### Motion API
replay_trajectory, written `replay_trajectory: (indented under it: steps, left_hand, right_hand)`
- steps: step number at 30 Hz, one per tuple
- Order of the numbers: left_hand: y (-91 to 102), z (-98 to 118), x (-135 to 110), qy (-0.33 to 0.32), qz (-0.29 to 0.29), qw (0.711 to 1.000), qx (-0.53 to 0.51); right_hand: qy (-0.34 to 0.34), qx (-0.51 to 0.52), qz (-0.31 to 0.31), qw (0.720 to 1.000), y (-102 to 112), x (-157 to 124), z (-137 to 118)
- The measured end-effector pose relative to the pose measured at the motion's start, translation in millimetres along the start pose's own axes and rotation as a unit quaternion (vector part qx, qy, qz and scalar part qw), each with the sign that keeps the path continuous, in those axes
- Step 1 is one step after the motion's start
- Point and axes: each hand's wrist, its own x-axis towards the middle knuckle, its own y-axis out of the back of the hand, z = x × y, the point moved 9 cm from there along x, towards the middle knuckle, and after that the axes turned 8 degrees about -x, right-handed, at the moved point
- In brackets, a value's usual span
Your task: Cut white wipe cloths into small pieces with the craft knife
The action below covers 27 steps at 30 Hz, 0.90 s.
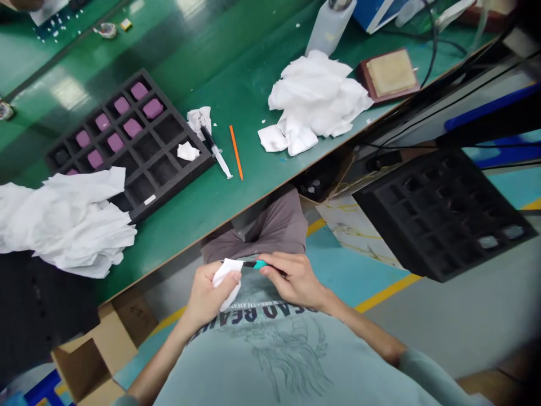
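Observation:
Both hands are in front of my chest, below the table edge. My left hand [207,296] is closed around a small white wipe [226,279]. My right hand [296,279] pinches a thin black tool with a teal grip [258,264], and its tip runs into the wipe. On the green table [236,84] lie a syringe [216,152] and an orange stick [235,152], beside a black foam tray [163,169] that holds several pink blocks [122,121].
Crumpled white tissue lies at the left [71,220] and at the upper middle [315,101] of the table. A white bottle [329,25] and a brown block with a tan pad [389,73] stand at the back. Another black tray [439,208] sits at the right, cardboard boxes [101,349] on the floor.

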Motion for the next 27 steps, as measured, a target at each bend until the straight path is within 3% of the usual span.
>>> replay_trajectory:
  steps: [13,19,27]
  left_hand:
    - [-10.0,-27.5,-2.9,0.071,-0.103,0.99,-0.068]
    - [-10.6,-32.0,-1.9,0.087,-0.12,0.988,-0.04]
    - [-16.4,-33.5,0.3,0.094,-0.132,0.986,-0.033]
  right_hand:
    - [0.018,-0.021,-0.012,1.0,-6.7,-6.1,-2.9]
    - [0.026,-0.019,0.029,0.999,-2.4,-8.1,-2.4]
    - [0.025,-0.026,0.04,0.999,-1.5,-6.3,-2.3]
